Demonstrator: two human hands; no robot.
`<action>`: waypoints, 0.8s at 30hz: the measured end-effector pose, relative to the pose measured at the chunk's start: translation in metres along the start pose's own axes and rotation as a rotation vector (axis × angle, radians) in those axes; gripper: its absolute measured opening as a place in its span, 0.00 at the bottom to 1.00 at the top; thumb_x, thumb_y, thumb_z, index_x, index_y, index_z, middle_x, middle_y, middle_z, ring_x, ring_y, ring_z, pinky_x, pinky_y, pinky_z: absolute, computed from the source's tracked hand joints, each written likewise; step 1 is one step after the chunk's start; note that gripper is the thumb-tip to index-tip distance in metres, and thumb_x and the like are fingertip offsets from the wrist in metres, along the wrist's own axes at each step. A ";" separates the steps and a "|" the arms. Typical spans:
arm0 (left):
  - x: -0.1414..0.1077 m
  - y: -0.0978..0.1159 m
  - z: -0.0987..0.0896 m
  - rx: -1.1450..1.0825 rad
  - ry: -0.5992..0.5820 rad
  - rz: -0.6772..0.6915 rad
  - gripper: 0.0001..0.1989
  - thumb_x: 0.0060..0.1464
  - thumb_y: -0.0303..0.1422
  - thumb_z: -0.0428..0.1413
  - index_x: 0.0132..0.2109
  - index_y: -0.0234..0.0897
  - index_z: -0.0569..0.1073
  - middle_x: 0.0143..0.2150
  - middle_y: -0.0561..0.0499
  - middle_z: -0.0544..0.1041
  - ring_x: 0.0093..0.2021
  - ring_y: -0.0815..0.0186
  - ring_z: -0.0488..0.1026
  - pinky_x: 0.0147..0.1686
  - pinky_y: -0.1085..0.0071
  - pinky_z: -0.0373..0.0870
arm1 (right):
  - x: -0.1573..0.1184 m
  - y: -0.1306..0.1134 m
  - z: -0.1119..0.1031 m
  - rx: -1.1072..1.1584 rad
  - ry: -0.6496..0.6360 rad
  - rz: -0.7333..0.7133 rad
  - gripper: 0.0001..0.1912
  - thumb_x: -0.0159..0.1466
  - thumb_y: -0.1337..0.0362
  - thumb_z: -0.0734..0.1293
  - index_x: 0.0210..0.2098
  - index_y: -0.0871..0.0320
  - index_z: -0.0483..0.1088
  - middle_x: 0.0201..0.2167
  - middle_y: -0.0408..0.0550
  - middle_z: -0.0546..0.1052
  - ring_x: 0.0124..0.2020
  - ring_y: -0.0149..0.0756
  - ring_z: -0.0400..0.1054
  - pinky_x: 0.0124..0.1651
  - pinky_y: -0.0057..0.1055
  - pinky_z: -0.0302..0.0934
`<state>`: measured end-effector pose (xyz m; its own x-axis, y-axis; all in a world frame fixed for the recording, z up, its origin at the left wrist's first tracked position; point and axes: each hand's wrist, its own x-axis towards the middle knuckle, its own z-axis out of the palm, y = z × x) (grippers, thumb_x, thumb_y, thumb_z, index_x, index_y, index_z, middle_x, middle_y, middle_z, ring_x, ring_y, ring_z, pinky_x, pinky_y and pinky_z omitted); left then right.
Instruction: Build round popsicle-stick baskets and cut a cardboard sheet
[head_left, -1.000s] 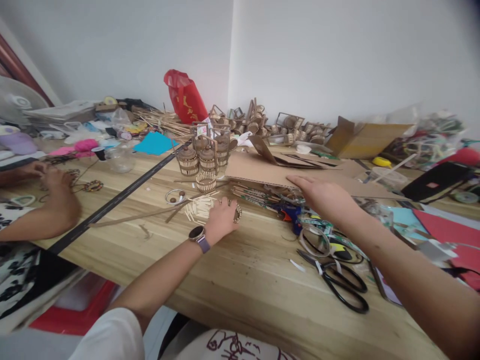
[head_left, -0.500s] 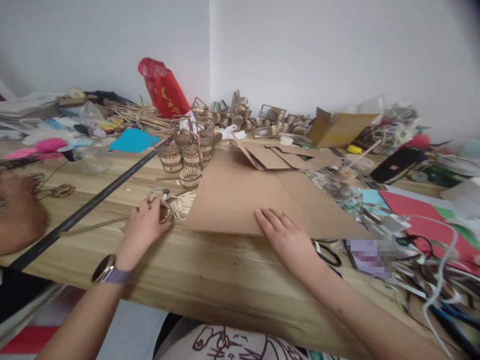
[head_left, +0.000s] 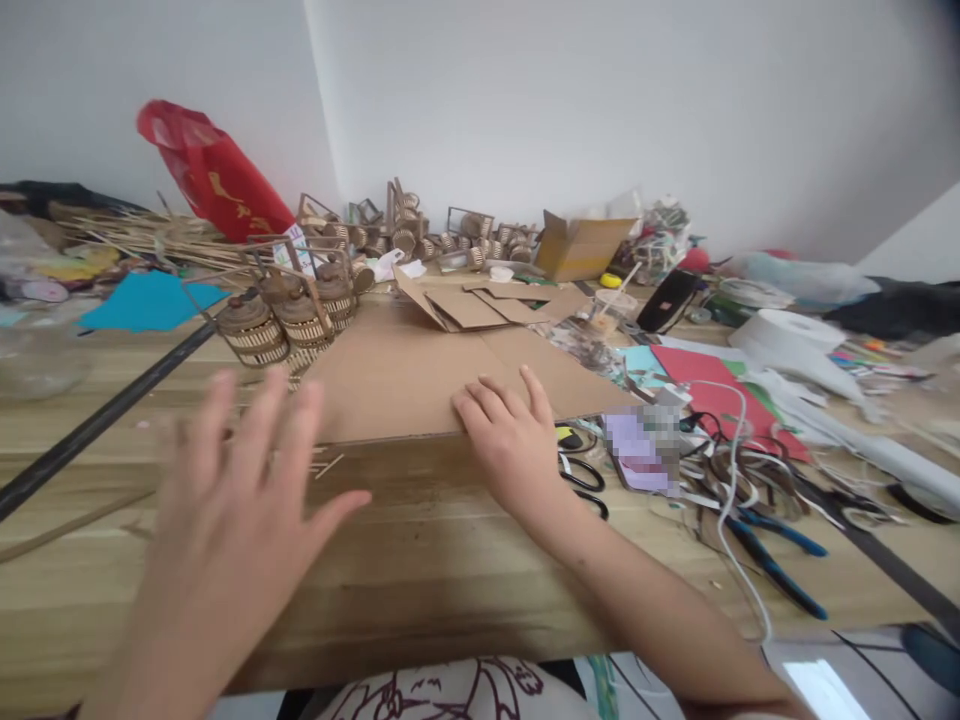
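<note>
A flat sheet of brown cardboard point(head_left: 397, 385) lies on the wooden table in front of me. My right hand point(head_left: 510, 430) rests on its near edge, palm down, with the fingers a little bent and one fingertip raised; its thumb is not clearly seen. My left hand point(head_left: 240, 480) is held up close to the camera, blurred, with fingers spread and nothing in it. Behind its fingertips stand small woven lidded baskets point(head_left: 255, 330) in a wooden carrying frame. A few thin pale sticks point(head_left: 330, 465) show between my left hand and the cardboard.
Folded cardboard flaps point(head_left: 472, 305) lie on the sheet's far side. Black-handled scissors point(head_left: 585, 475), a phone point(head_left: 637, 455), a white cable point(head_left: 731, 500) and blue-handled pliers point(head_left: 780, 570) lie to the right. A red bag point(head_left: 217, 180) and more small baskets point(head_left: 480, 235) stand along the wall.
My left hand has let go of the small round basket and come up toward the camera, fingers spread. My right hand stays on the cardboard, fingers more bent. The view has turned right.
</note>
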<state>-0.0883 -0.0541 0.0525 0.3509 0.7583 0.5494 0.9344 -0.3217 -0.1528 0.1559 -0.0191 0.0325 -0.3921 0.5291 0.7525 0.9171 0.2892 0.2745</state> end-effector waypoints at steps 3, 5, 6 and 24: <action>0.040 0.035 -0.010 -0.022 -0.073 0.186 0.28 0.58 0.32 0.58 0.65 0.36 0.65 0.68 0.37 0.63 0.70 0.36 0.49 0.65 0.37 0.48 | 0.008 -0.004 0.000 0.000 0.065 0.048 0.11 0.70 0.71 0.60 0.38 0.57 0.74 0.42 0.47 0.82 0.50 0.39 0.71 0.69 0.48 0.39; 0.066 0.046 -0.007 -0.042 -0.229 0.242 0.19 0.61 0.23 0.51 0.57 0.36 0.72 0.55 0.41 0.77 0.60 0.47 0.69 0.59 0.51 0.65 | 0.006 -0.005 -0.004 0.004 0.136 0.074 0.09 0.70 0.71 0.61 0.42 0.58 0.74 0.46 0.50 0.80 0.53 0.42 0.69 0.68 0.50 0.40; 0.077 0.048 -0.006 -0.032 -0.284 0.209 0.18 0.61 0.21 0.49 0.55 0.36 0.74 0.51 0.42 0.79 0.53 0.50 0.75 0.51 0.56 0.71 | 0.001 -0.004 -0.006 0.030 0.176 0.053 0.09 0.69 0.70 0.62 0.44 0.58 0.74 0.47 0.51 0.80 0.54 0.42 0.68 0.68 0.50 0.42; 0.131 0.040 -0.016 0.010 -0.227 0.107 0.16 0.66 0.27 0.45 0.53 0.45 0.73 0.37 0.48 0.81 0.35 0.58 0.78 0.26 0.70 0.61 | -0.033 0.073 0.085 0.046 -0.920 0.413 0.21 0.69 0.51 0.62 0.46 0.64 0.74 0.41 0.60 0.80 0.47 0.48 0.73 0.48 0.40 0.62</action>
<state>-0.0063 0.0231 0.1318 0.4512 0.8285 0.3317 0.8916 -0.4021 -0.2084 0.2296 0.0524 -0.0230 0.0344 0.9991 0.0242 0.9977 -0.0358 0.0582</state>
